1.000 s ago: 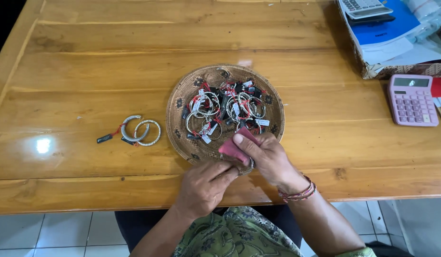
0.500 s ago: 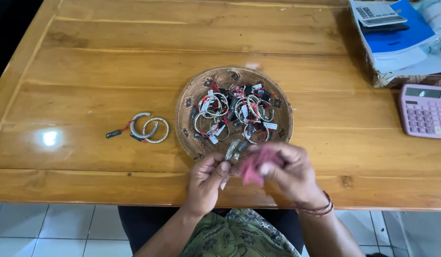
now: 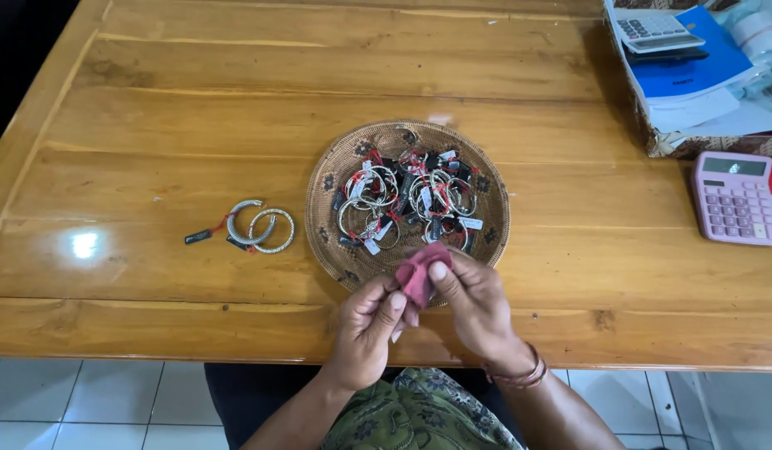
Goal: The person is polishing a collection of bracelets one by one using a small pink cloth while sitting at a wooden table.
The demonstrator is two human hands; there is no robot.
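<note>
I see the small pink cloth (image 3: 418, 277) pinched between my right hand (image 3: 473, 300) and left hand (image 3: 371, 327), fingers closed on it, at the near rim of the round woven basket (image 3: 336, 171) of silver bangles (image 3: 403, 200); two loose silver bangles (image 3: 261, 229) lie left on the wooden worktop (image 3: 194, 125), pink calculator (image 3: 734, 198) far right

Two hands (image 3: 428, 312), one pink cloth (image 3: 419, 273), one woven tray (image 3: 332, 179) heaped with bangles too tangled to count, two loose bangles (image 3: 261, 229), two calculators (image 3: 734, 198) on one wooden table (image 3: 194, 108).
</note>
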